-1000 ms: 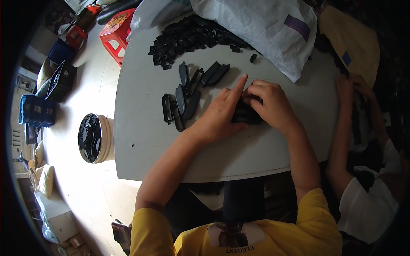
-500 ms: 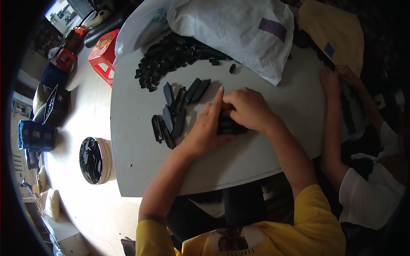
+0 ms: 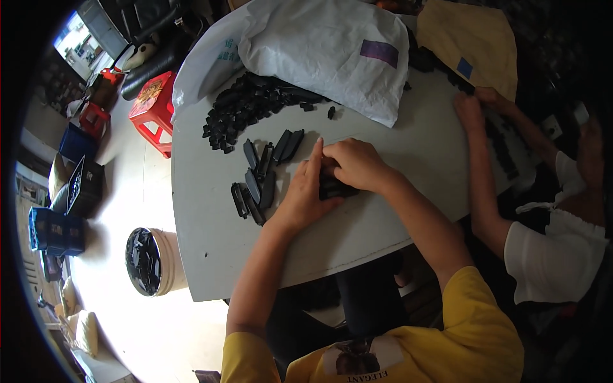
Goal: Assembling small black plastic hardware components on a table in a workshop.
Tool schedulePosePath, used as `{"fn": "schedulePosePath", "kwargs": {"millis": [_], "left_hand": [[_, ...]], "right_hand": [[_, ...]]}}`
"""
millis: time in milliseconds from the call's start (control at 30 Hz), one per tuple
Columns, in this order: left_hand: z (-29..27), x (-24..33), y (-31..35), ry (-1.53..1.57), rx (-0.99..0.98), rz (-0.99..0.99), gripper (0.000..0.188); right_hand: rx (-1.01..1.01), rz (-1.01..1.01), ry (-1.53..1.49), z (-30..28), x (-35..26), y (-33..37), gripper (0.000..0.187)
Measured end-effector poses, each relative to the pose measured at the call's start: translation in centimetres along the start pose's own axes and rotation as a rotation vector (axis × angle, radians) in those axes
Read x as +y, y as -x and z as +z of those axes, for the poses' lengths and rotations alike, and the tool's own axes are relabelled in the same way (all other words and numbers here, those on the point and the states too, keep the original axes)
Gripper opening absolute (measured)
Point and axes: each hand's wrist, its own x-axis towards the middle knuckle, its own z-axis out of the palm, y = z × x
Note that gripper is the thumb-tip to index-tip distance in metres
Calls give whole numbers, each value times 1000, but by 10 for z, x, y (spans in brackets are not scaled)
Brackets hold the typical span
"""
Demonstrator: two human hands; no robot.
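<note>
Several black plastic parts (image 3: 337, 189) lie together on the table between my hands, partly covered by them. My left hand (image 3: 302, 195) is closed around their left side, its thumb along the near edge and its index finger pointing up. Over their far end my right hand (image 3: 355, 163) bends down with curled fingers; the fingertips and whatever they pinch are hidden. Just left of my hands lie long black plastic shells (image 3: 261, 185), some side by side, some overlapping. Farther off, a heap of small black pieces (image 3: 239, 105) spreads beside a white sack.
The white sack (image 3: 319, 57) covers the table's far side. At the right, another person's hands (image 3: 479, 105) work by a brown paper bag (image 3: 472, 38). A bucket of black parts (image 3: 165, 262) stands on the floor left of the table, with a red stool (image 3: 152, 108) beyond.
The view has shifted a little, so the whole scene sits differently in the picture. My hands keep almost the same pose over the black parts.
</note>
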Motion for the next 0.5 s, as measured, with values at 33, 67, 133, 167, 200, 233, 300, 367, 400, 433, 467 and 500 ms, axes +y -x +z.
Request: {"fn": "schedulePosePath", "kwargs": {"millis": [33, 67, 133, 167, 200, 233, 300, 367, 400, 433, 467, 500], "left_hand": [[-1, -2, 1, 31, -22, 30, 116], [-3, -3, 1, 61, -43, 60, 116], [-7, 5, 1, 42, -74, 42, 115], [-7, 10, -1, 22, -105, 23, 114], [-6, 9, -2, 26, -112, 42, 114], [-6, 9, -4, 29, -143, 50, 114], [-4, 7, -8, 9, -190, 90, 112], [-5, 5, -3, -40, -197, 96, 109], [-7, -3, 0, -51, -196, 90, 107], [-11, 4, 0, -103, -184, 83, 105], [-14, 4, 2, -122, -171, 101, 101], [-14, 6, 3, -121, -205, 130, 101]], "right_hand": [[4, 2, 1, 2, 5, 3, 9], [-38, -7, -116, 1, 11, 5, 7], [-70, -10, -224, -3, 25, 4, 5], [-116, 88, -384, -10, 35, 1, 8], [-156, 186, -544, -15, 43, 0, 11], [-127, 195, -534, -15, 45, -2, 11], [431, 163, -329, -3, 51, -18, 20], [557, 147, -116, 38, 71, -42, 34], [430, 286, -53, 38, 56, -48, 36], [451, 280, 14, 48, 56, -54, 37], [503, 234, 50, 48, 47, -57, 34], [538, 189, 84, 48, 40, -56, 31]]}}
